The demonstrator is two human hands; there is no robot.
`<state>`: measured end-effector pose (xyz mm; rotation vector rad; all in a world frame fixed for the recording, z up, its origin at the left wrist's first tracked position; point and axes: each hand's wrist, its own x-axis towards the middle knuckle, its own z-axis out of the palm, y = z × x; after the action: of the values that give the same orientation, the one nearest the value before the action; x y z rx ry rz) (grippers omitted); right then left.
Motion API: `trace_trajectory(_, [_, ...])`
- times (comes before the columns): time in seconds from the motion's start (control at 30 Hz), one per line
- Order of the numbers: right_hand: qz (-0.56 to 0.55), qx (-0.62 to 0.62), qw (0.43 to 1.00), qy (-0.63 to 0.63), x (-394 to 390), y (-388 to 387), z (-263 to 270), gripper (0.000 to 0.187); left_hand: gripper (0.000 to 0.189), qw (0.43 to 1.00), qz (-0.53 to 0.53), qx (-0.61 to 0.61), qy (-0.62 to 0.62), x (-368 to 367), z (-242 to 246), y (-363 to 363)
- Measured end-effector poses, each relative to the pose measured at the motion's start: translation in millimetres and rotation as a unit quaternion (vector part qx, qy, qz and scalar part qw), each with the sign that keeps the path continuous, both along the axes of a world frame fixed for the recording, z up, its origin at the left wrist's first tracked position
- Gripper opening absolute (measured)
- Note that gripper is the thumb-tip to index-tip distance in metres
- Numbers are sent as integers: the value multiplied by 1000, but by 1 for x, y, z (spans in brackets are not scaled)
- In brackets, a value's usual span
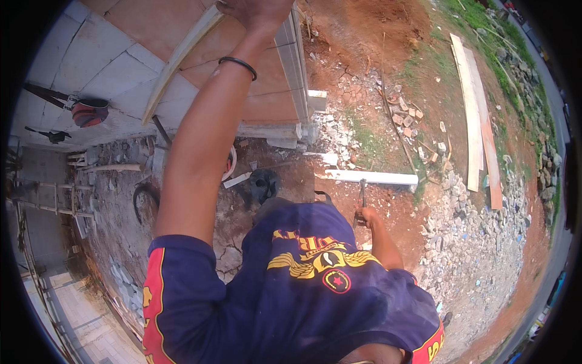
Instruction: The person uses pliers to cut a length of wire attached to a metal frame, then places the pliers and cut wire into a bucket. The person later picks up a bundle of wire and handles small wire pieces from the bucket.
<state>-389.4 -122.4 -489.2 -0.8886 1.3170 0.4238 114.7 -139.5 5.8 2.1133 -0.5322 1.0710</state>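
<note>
My left arm reaches up along a wall of pale blocks (pixel 109 54). At the top edge my left hand (pixel 261 11), partly cut off, closes on the upper end of a wooden strip (pixel 175 61) that slants down across the wall. Lower down on the other side, my right hand (pixel 366 216) grips a slim metal hand tool (pixel 363 193), which looks like pincers. Its head points away from me, close to a long white bar (pixel 373 177) on the reddish soil. The fingertips of my left hand are out of view.
A red and black pouch (pixel 90 113) hangs by the wall. Below are a dark plastic bag (pixel 263 184), partly hidden bucket (pixel 232 164) and wooden ladder (pixel 57 199). Broken bricks (pixel 404 118), rubble (pixel 473 245) and long planks (pixel 470 113) lie to the right.
</note>
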Motion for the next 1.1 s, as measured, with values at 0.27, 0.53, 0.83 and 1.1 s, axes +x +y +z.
trace_trajectory(0.27, [11, -12, 999, 48, -13, 10, -32, 17, 80, 984, 26, 23, -177, 16, -5, 0])
trace_trajectory(0.53, [31, -4, 999, 16, -7, 19, -26, 26, 47, 950, 60, 125, -280, 39, -6, 4])
trace_trajectory(0.83, [62, -56, 995, 51, -22, 13, -27, 30, 40, 950, -86, 137, -266, 38, 0, 28])
trace_trajectory(1.1, [75, -40, 995, 49, -25, 19, -28, 31, 46, 940, -194, 147, -239, 52, 1, 55])
